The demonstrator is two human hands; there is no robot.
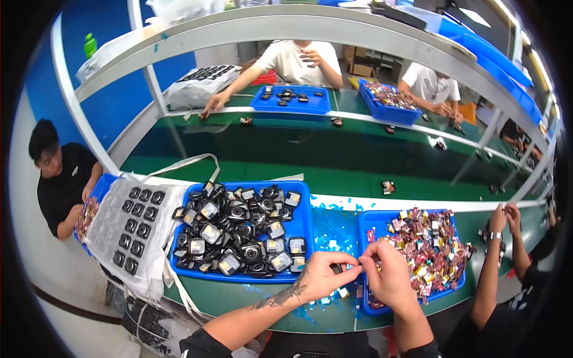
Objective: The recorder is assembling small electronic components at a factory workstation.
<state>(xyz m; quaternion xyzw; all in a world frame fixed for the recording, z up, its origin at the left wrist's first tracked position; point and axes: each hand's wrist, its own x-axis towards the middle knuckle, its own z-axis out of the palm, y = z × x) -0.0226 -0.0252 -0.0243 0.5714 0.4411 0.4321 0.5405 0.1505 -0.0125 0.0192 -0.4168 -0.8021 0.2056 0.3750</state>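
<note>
My left hand [325,275] and my right hand [389,275] meet above the bench, fingertips nearly touching. A small black part [336,268], mostly covered by fingers, is held in the left hand. The right thumb and finger are pinched together at its edge; whatever they grip is too small to make out. Left of my hands stands a blue tray [310,203] heaped with black housings [237,213], many with clear or pale square faces. Beside the right hand, another blue tray [364,235] holds a pile of small reddish, white and yellow pieces [433,247].
A green conveyor belt [286,156] carrying scattered small parts runs beyond the trays. White moulded trays [110,221] with black parts stand at left. Blue scraps [328,224] litter the bench between the bins. Co-workers sit across, left and right; a metal frame [286,22] spans overhead.
</note>
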